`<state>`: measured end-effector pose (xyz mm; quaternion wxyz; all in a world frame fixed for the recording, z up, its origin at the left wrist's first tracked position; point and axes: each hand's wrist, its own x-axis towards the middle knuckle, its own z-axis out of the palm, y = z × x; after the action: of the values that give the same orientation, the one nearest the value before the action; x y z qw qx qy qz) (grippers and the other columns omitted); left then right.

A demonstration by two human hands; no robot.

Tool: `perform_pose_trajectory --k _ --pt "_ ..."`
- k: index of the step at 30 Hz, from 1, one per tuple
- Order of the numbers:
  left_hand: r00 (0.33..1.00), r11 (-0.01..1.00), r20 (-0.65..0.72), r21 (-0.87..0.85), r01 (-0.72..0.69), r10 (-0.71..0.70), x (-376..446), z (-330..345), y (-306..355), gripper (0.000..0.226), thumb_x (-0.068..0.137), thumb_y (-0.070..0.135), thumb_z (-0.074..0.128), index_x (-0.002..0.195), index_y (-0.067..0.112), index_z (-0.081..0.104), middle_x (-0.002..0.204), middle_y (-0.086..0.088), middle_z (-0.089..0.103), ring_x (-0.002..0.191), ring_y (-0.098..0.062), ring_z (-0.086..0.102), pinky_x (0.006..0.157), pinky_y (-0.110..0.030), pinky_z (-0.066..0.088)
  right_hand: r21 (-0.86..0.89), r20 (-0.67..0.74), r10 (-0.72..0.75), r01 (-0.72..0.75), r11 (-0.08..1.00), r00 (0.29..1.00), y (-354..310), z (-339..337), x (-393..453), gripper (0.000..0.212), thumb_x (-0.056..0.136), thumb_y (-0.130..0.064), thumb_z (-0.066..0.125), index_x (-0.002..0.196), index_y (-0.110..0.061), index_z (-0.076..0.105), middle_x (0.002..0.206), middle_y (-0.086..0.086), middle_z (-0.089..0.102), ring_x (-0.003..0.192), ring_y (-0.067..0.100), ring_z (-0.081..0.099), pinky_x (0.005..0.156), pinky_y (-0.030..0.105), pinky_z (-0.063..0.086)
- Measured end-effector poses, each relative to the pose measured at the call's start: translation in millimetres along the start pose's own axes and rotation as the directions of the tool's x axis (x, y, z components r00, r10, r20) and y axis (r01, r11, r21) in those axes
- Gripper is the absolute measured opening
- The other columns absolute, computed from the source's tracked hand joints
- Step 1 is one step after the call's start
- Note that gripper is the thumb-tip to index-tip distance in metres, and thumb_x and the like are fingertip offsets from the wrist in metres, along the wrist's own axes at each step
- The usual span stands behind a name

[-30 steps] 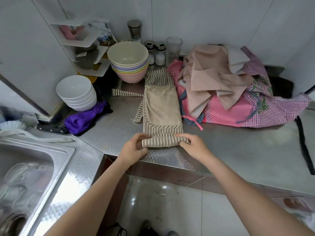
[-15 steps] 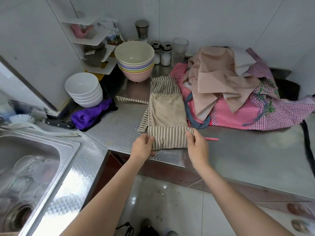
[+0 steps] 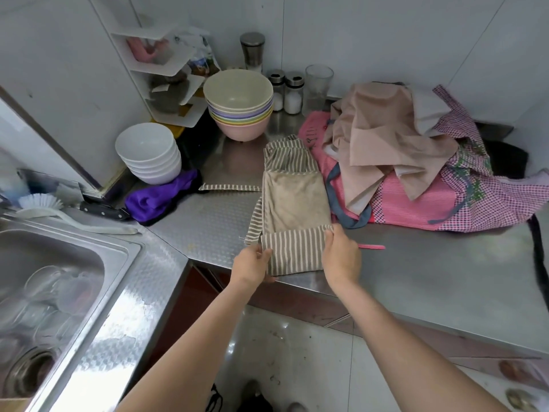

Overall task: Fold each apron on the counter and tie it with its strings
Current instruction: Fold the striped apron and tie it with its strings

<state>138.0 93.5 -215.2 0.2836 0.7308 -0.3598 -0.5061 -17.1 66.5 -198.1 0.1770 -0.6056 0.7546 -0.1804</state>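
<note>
Left hand (image 3: 252, 261) and right hand (image 3: 341, 257) each pinch a side edge of the striped apron (image 3: 294, 203), which lies as a long narrow strip on the steel bench (image 3: 430, 263), its near end turned over into a flat striped fold at the bench's front edge. The left thumb sits on top of the fold's left edge; the right fingers grip its upper right corner. One striped apron string (image 3: 230, 187) trails out to the left across the bench, toward a purple cloth (image 3: 160, 197) and a stack of white bowls (image 3: 148, 154); a shorter striped strap (image 3: 254, 223) hangs loose just beside the left edge. The fold looks to be early in a run of turns toward the far end. Several risks appear from here: the fold sits close to the bench's lip, so a slack grip could let it slide off toward the floor; uneven pulls from the two hands could skew the layers; and the loose strap could get trapped inside the next turn, leaving too little string to tie. A heap of unfolded aprons (image 3: 416, 162) lies touching the strip's right side, with a grey-blue strap (image 3: 335, 200) that could snag and be dragged along.
</note>
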Motion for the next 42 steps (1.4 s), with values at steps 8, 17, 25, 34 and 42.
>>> perform_pose_trajectory --k 8,17,25,34,42 --pt "0.82 0.652 -0.121 0.676 -0.344 0.559 -14 -6 17 0.031 0.095 0.033 0.045 0.111 0.007 0.046 0.112 -0.012 0.056 0.098 -0.029 0.056 0.078 -0.035 0.045 -0.099 0.166 0.056 -0.04 0.994 0.985 3 -6 11 0.029 0.101 -0.017 0.029 0.122 -0.009 0.047 0.11 0.019 0.062 0.103 0.035 0.059 0.072 0.035 0.041" --pt "0.754 -0.014 0.591 0.789 -0.614 0.287 -10 21 14 0.088 0.092 0.048 0.045 0.144 0.027 -0.023 0.156 0.0 -0.018 0.146 -0.022 -0.008 0.118 -0.039 0.002 -0.093 0.282 0.069 -0.045 0.995 0.957 16 -24 9 0.013 0.098 -0.021 0.041 0.102 -0.009 0.046 0.115 0.018 0.058 0.108 0.033 0.056 0.075 0.035 0.04" --pt "0.743 0.092 0.626 0.747 -0.658 0.238 2 18 16 0.09 0.089 0.041 0.053 0.148 0.022 -0.013 0.156 0.002 -0.017 0.145 -0.018 -0.011 0.118 -0.036 -0.001 -0.188 0.325 -0.446 0.519 0.834 0.834 19 1 -30 0.075 0.081 -0.044 0.021 0.143 -0.004 0.033 0.153 0.011 0.027 0.142 0.026 0.024 0.118 0.036 0.007" --pt "0.74 0.39 0.577 0.629 -0.672 0.346 6 -11 15 0.091 0.077 0.019 0.068 0.148 0.029 0.012 0.155 0.007 0.014 0.141 -0.013 0.02 0.112 -0.021 0.019 -0.039 0.598 -0.314 0.418 0.908 0.738 24 -7 -6 0.099 0.087 -0.05 0.056 0.149 -0.01 -0.009 0.156 0.003 -0.019 0.144 0.017 -0.019 0.116 0.029 -0.009" --pt "0.799 0.42 0.507 0.68 -0.601 0.322 8 -19 24 0.081 0.073 0.027 0.072 0.143 0.023 0.031 0.143 0.001 0.037 0.128 -0.017 0.04 0.105 -0.023 0.032 -0.085 0.468 -0.451 0.547 0.833 0.76 37 -19 -10 0.087 0.076 -0.032 0.071 0.144 -0.012 0.021 0.145 0.003 0.015 0.136 0.022 0.022 0.109 0.029 0.031"
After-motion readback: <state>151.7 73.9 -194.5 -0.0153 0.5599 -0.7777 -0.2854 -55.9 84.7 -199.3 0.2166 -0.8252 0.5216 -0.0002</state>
